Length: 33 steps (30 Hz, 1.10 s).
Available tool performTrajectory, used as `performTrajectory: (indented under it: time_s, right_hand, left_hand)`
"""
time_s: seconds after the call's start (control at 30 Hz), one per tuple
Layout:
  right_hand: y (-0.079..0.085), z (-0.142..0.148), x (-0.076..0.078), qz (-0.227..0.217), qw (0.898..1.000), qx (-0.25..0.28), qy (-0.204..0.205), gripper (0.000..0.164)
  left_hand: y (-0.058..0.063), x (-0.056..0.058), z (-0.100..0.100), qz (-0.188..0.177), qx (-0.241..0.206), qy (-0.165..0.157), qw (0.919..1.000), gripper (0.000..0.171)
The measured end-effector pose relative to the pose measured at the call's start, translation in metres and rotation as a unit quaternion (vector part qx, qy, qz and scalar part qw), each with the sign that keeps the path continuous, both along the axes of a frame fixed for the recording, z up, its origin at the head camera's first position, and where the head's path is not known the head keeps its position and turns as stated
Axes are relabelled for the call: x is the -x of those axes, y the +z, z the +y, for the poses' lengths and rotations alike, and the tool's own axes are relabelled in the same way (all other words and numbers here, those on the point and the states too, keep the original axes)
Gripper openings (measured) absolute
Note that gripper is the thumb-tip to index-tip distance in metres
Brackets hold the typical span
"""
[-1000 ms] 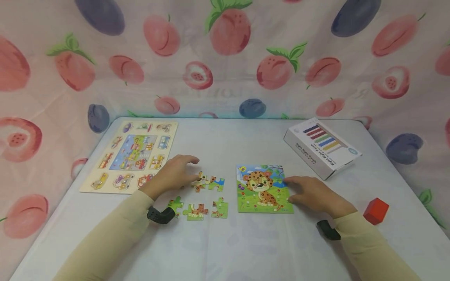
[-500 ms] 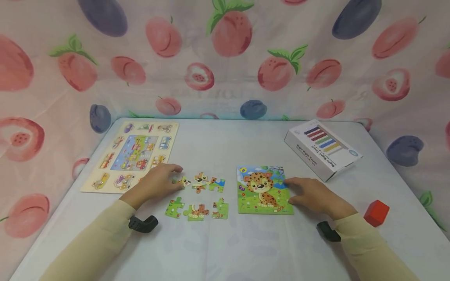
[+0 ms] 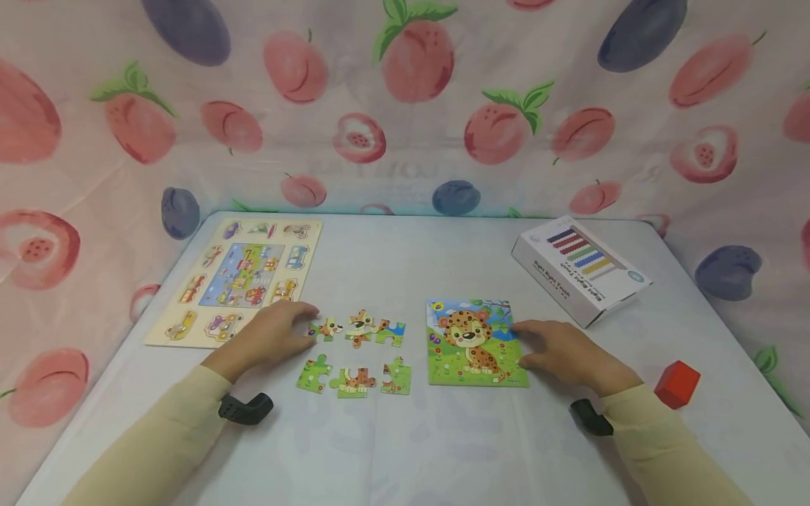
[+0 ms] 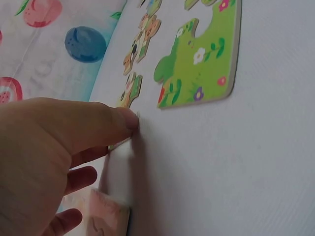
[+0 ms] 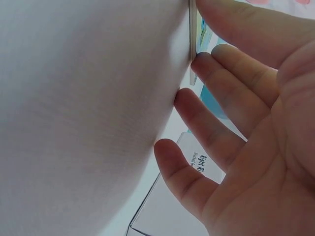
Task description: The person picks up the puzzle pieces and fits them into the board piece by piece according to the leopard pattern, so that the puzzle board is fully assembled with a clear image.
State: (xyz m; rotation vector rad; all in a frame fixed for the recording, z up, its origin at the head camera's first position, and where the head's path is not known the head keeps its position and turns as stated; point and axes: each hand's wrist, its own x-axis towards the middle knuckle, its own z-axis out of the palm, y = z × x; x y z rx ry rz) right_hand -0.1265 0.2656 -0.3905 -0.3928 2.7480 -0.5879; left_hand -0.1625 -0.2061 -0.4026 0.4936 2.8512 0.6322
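Cut jigsaw pieces with a leopard picture lie in two rows. My left hand [image 3: 268, 334] is at the left end of the upper row, thumb and index finger apart around the edge of a leopard-face piece [image 3: 330, 328]. In the left wrist view the thumb [image 4: 98, 125] overlaps that piece and the index fingertip is hidden. Below lies a green corner piece [image 4: 209, 64]. My right hand [image 3: 566, 351] rests at the right edge of a square leopard picture board [image 3: 476, 342], fingers loosely extended; in the right wrist view fingertips meet the board's edge [image 5: 193, 39].
A wooden vehicle puzzle board [image 3: 171, 320] lies at the back left, partly behind the left hand. A white box [image 3: 579, 267] stands at the back right. A red block [image 3: 677, 384] sits beside the right forearm. Fruit-patterned cloth [image 3: 405, 154] hangs behind the table.
My left hand has moved left along the upper row, uncovering the leopard-face piece and the pieces beside it. The right hand stays at the picture board.
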Motion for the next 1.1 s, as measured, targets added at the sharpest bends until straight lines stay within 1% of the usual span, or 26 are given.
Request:
performTrajectory:
  time_s: [0.27, 0.53, 0.73, 0.9, 1.0, 1.1]
  right_hand:
    - [-0.001, 0.0, 0.0, -0.006, 1.0, 0.0, -0.006, 0.062]
    - [-0.001, 0.001, 0.0, -0.005, 1.0, -0.003, -0.005, 0.062]
    - [-0.002, 0.002, 0.0, -0.006, 1.0, -0.001, -0.007, 0.062]
    - [0.0, 0.001, -0.001, -0.01, 1.0, 0.003, -0.01, 0.062]
    - [0.0, 0.0, -0.001, -0.008, 1.0, 0.002, -0.009, 0.062]
    - [0.0, 0.0, -0.001, -0.007, 1.0, 0.002, -0.007, 0.062]
  left_hand:
    - [-0.001, 0.0, -0.005, -0.002, -0.009, 0.003, 1.0, 0.047]
    - [0.0, 0.003, -0.005, 0.01, 0.003, -0.01, 0.9999, 0.042]
    - [0.001, 0.003, -0.004, 0.017, 0.007, -0.015, 0.9997, 0.042]
    - [0.004, 0.004, -0.005, 0.033, 0.009, -0.027, 0.999, 0.044]
    - [0.008, 0.004, -0.005, 0.05, 0.01, -0.032, 0.9982, 0.043]
    - [0.013, 0.006, 0.0, 0.066, 0.005, -0.038, 0.9971, 0.042]
